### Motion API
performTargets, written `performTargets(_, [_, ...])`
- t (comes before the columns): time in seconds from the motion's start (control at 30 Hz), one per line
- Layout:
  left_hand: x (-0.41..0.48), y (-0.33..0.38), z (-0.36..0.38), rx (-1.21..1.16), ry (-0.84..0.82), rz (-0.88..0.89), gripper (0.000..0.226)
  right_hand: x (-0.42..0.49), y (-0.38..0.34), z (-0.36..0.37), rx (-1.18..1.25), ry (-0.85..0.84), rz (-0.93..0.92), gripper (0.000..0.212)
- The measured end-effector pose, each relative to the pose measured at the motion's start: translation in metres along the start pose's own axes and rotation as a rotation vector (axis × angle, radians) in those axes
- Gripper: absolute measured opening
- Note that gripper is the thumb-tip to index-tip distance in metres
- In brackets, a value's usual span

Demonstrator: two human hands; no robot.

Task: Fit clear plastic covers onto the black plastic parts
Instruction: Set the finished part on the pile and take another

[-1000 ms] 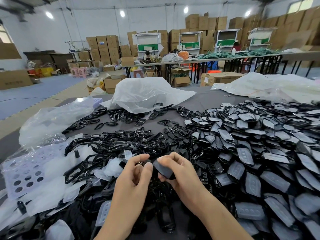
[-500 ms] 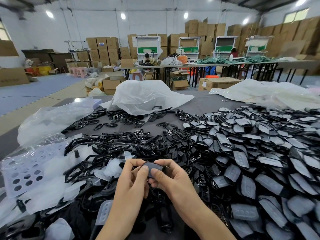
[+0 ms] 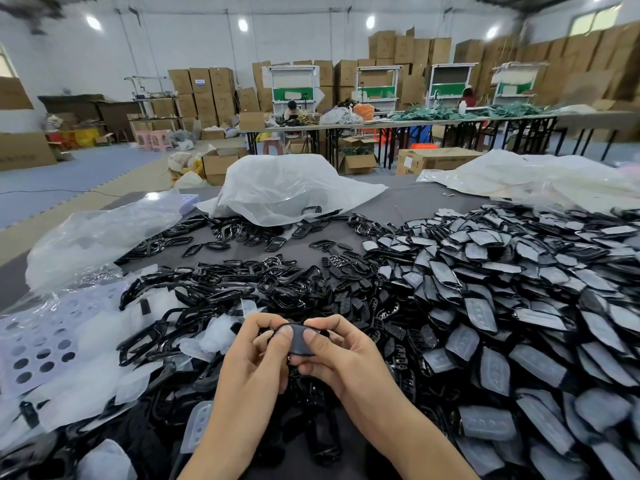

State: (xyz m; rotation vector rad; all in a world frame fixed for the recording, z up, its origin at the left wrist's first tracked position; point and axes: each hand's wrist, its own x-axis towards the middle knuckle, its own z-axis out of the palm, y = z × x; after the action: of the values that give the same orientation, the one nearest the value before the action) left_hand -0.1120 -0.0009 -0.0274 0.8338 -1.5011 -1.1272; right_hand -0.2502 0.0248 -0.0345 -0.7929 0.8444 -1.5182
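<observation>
we pinch one black part (image 3: 300,342) between left hand (image 3: 257,355) and right hand (image 3: 341,351), thumbs on top, likely to press its cover flush. finished pieces (image 3: 502,306) pile right, out of the way.

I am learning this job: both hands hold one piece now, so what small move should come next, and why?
Probably press both thumbs down on the held piece so its cover seats fully. The left hand and right hand both pinch it, thumbs on its top face, and it is not yet on the covered pile at right.
</observation>
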Motion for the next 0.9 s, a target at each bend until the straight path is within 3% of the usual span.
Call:
performTargets(0.17, [0.0,-0.003,-0.002,-0.001,0.007,-0.002,0.019,0.001,0.0,0.001,-0.018,0.023,0.019,0.009])
performTargets(0.43, [0.001,-0.009,-0.001,0.104,0.034,0.031,0.027,-0.002,0.006,0.0,-0.456,0.0,-0.053,0.006])
performTargets(0.53, [0.001,-0.007,0.001,0.083,0.026,0.022,0.021,0.001,-0.012,-0.007,-0.484,0.121,-0.133,0.005])
performTargets(0.6, [0.0,-0.005,0.002,0.115,-0.009,0.04,0.021,0.006,-0.043,-0.022,-0.418,0.3,-0.267,0.007])
performTargets(0.7, [-0.005,-0.01,0.002,0.347,-0.08,0.182,0.022,0.014,-0.095,-0.054,-0.363,0.631,-0.491,0.013])
performTargets(0.77, [-0.01,-0.013,0.005,0.558,-0.189,0.312,0.021,0.017,-0.112,-0.07,-0.332,0.794,-0.518,0.038])
performTargets(0.83, [-0.013,-0.018,0.009,0.833,-0.312,0.498,0.035,0.017,-0.11,-0.077,-0.355,0.871,-0.483,0.061])
performTargets(0.9, [-0.014,-0.022,0.013,1.042,-0.416,0.596,0.056,0.015,-0.09,-0.071,-0.47,0.833,-0.484,0.06])
